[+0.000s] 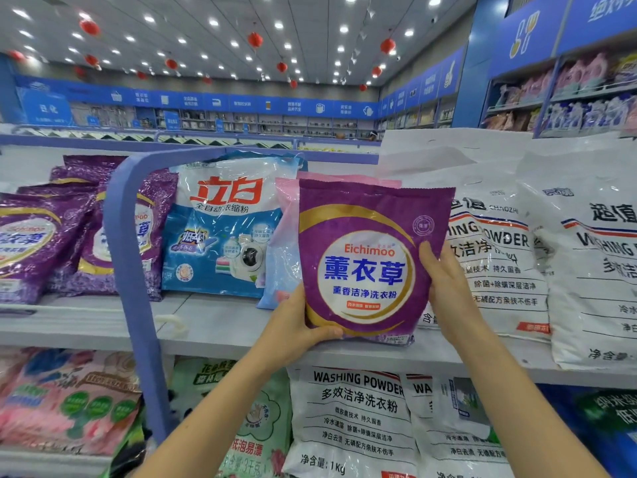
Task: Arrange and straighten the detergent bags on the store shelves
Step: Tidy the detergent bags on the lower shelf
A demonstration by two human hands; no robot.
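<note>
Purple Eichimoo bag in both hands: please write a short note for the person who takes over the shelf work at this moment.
Left hand grips the bottom left corner of the purple Eichimoo bag; right hand holds its right edge.
The bag is upright, its bottom at the front of the upper shelf, in front of a pink bag, between the blue bag and the white washing powder bags.
Done: bag faces front.
Left: let it go; the other purple bags sit left of the blue divider and lean.
</note>
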